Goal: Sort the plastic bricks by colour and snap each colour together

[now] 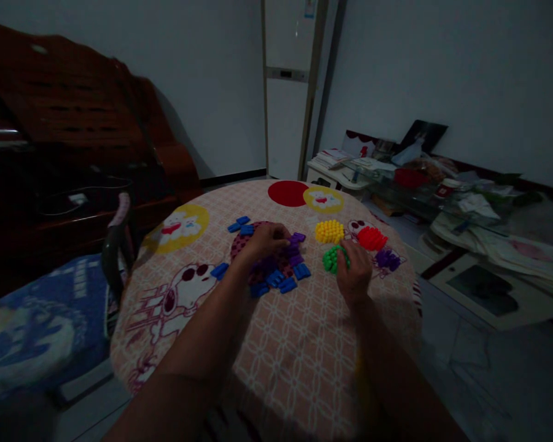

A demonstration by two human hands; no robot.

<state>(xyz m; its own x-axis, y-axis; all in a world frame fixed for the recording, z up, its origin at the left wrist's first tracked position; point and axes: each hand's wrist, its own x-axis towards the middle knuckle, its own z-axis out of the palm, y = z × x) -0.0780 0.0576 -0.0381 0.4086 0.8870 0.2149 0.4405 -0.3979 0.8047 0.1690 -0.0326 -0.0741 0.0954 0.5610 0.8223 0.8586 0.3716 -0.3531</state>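
My left hand (270, 239) is over a dark red dotted round patch (239, 244), its fingers bent together at a row of small purple plastic pieces (295, 248). The fingertips meet the purple row's near end; the exact grip is partly hidden. Around the patch lie several blue plastic pieces (275, 279), some in short joined groups. My right hand (354, 270) is curled at the right edge of a cluster of green pieces (332, 260). Its thumb and fingers are drawn close, and what is between them is hidden.
Beyond my right hand lie yellow (330, 231), red (372, 238) and dark purple clusters (388, 259). A patterned cloth (286, 344) covers the round table. A chair (115, 245) stands left, a wooden bench (74, 123) behind it. A cluttered glass-topped cabinet (396, 178) is at right.
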